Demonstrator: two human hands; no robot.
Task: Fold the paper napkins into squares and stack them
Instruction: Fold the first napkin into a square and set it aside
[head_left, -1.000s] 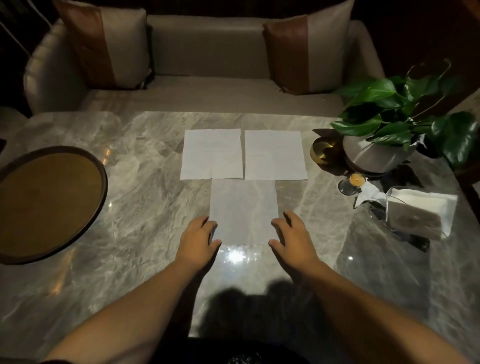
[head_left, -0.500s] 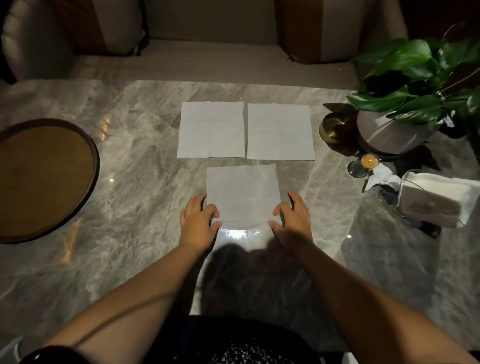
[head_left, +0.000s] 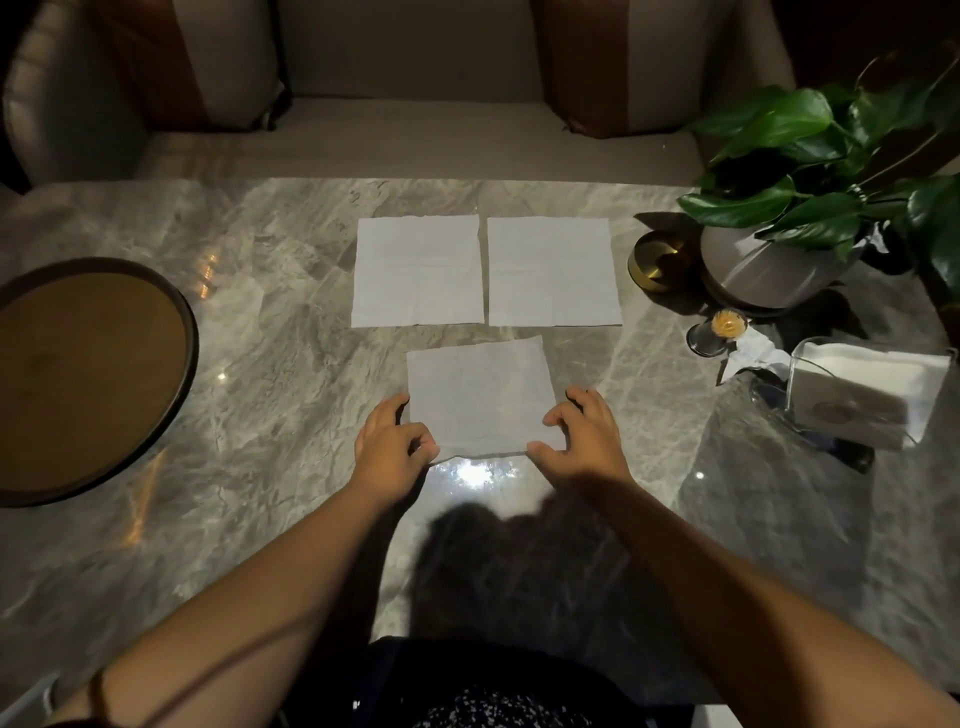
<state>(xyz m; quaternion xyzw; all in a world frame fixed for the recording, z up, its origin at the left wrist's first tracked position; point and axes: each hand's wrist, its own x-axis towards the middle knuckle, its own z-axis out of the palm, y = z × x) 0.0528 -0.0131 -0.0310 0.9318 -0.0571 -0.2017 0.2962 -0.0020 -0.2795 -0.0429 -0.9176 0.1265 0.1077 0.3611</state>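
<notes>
- Marble tabletop, dim light w/ a bright glare spot just below the near napkin.
- Near napkin: lies flat, slightly skewed, centre of tabletop, closest to the person.
- Left hand: at the near napkin's bottom-left corner, thumb & fingers pinched on that corner/edge.
- Right hand: at the bottom-right corner, thumb on the paper's near edge, fingers curled over the right edge; looks like a grip on the paper, but can't tell if it's fully pinched.
- The two hands are apart, one per corner, napkin between them.
- Far-left napkin & far-right napkin: flat, side by side w/ a thin gap, just beyond the near napkin. Not touched.
- No napkin lies on another; all 3 are single & separate.
- Round brown tray: left side of tabletop, well apart from the napkins.
- Right side: potted plant in a grey pot, small brass bowl just left of it, toothpick holder in front.
- Clear napkin holder w/ white napkins, far right, near edge of view.
- Sofa w/ cushions behind the tabletop.
- Band on left wrist area, bottom-left corner of view.
</notes>
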